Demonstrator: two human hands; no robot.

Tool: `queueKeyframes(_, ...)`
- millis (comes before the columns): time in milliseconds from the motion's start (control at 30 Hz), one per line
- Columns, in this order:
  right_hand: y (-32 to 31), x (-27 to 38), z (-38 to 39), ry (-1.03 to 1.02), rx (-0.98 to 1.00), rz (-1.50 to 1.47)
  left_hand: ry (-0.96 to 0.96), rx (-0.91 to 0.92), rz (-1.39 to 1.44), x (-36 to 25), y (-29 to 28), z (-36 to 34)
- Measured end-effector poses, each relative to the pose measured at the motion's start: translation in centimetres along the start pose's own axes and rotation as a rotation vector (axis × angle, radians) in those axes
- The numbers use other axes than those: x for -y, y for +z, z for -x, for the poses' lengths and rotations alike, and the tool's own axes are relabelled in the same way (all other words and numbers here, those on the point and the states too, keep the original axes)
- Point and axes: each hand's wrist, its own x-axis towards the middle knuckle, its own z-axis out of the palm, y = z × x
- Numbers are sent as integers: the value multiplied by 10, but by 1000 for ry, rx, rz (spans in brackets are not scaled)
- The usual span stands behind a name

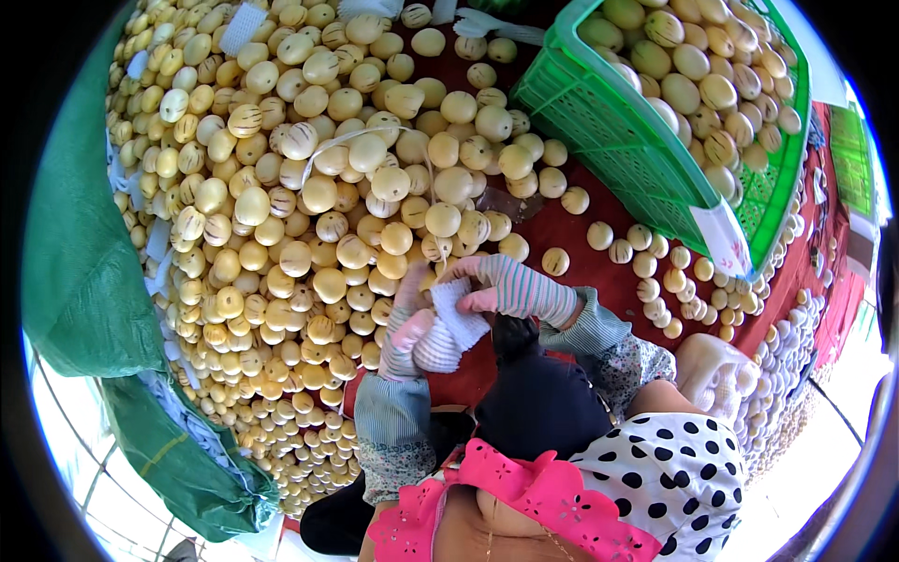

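Note:
In striped gloves, both my hands meet over the near edge of a big heap of pepino melons [328,169], pale yellow with purple streaks. My left hand [403,332] is closed around a rounded bundle in white foam netting [436,348]; what is inside is mostly covered. With bent fingers, my right hand [520,286] grips a white foam net sleeve [459,316] against that bundle. One bare melon [443,219] lies just beyond my fingertips. Patterned sleeve covers reach up both forearms.
A green plastic crate [609,122] full of melons stands at the far right on red cloth [585,295]. Many white-netted fruits [787,370] lie at the right. Green tarp [89,253] borders the left. Loose foam nets [243,28] lie along the heap's far edge.

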Motion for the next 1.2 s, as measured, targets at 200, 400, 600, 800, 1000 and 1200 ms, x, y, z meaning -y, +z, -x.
queueKeyframes(200, 4, 3, 31, -13, -169, -249, -158, -196, -380, 6, -9, 11)
queueKeyframes(400, 17, 0, 34, -27, -32, -90, -51, -241, -339, 14, -9, 26)
queueKeyframes(600, 30, -18, 38, -123, -300, -414, -162, -77, -179, 27, -13, 23)
queueKeyframes(800, 3, -30, 17, -71, -741, 487, -400, 276, 107, 45, 23, 13)
queueKeyframes(1000, -91, -29, -12, 444, -763, 1037, -498, 415, 93, 44, 11, 7)
queueKeyframes(1200, -75, -54, 8, 178, -610, 206, -262, 24, -163, 23, 12, 19)
